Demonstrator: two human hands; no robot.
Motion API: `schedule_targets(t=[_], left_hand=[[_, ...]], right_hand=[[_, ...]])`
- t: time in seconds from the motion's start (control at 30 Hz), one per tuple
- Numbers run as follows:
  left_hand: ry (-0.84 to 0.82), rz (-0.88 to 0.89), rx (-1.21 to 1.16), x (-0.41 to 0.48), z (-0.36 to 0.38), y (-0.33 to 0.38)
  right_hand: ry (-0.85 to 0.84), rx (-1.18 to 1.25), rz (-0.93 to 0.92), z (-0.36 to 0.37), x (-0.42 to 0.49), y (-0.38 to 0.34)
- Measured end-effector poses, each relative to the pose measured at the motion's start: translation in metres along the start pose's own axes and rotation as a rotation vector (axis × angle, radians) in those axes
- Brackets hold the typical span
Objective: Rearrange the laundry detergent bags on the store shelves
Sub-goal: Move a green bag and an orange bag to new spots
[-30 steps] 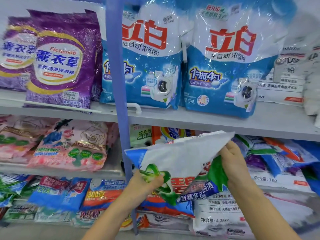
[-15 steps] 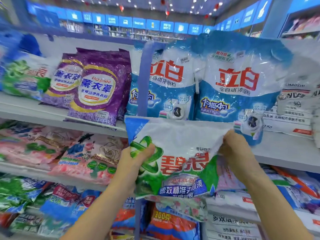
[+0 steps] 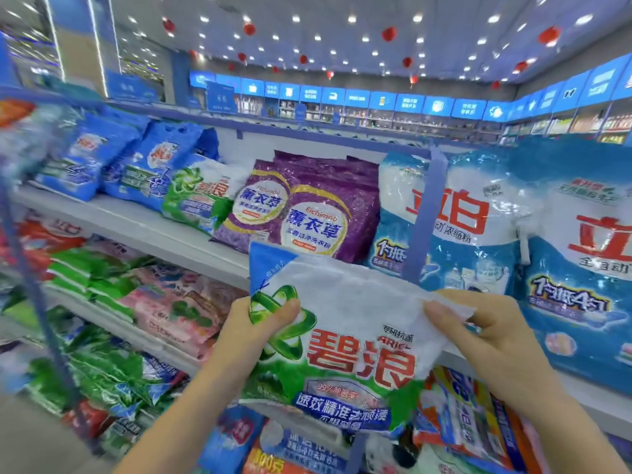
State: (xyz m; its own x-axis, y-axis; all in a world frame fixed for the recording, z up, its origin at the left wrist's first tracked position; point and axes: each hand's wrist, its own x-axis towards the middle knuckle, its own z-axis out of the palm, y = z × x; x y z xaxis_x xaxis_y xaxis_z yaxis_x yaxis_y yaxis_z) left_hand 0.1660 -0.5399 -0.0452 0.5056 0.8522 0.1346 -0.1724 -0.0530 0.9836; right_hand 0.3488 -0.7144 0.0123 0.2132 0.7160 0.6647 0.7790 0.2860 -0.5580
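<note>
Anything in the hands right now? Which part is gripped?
Both hands hold one green-and-white detergent bag: left hand grips its upper left corner, right hand pinches its upper right edge.

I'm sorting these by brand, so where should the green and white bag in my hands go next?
Probably lift the held bag up and left, toward the matching green-and-white bag on the upper shelf, left of the purple bags.

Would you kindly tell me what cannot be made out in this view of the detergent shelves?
Head view:
Far-left bags: motion blur, labels unreadable.
Right blue bag: cut off by the frame edge.
Left hand: its fingers hidden behind the held bag.
Back-wall signs: too small to read.
</note>
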Motion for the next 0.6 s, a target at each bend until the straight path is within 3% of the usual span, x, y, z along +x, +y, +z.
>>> schedule_targets(t=[0.2,0.33,0.43,0.53,0.6], left_hand=[[0.103,0.018,0.019,0.045,-0.076,0.011],[0.059,0.0,-0.052,0.09,-0.134,0.026],[0.008,0.024,-0.024,0.133,-0.176,0.041],[0.022,0.181,0.064,0.173,-0.207,0.057],[0.029,0.236,0.137,0.194,-0.223,0.07]], right_hand=[[0.04,0.003,0.029,0.069,0.054,-0.021],[0.107,-0.014,0.043,0.123,0.102,-0.028],[0.275,-0.198,-0.008,0.171,0.149,-0.031],[0.41,-0.559,-0.022,0.217,0.193,-0.03],[0.444,-0.568,0.015,0.241,0.217,-0.021]])
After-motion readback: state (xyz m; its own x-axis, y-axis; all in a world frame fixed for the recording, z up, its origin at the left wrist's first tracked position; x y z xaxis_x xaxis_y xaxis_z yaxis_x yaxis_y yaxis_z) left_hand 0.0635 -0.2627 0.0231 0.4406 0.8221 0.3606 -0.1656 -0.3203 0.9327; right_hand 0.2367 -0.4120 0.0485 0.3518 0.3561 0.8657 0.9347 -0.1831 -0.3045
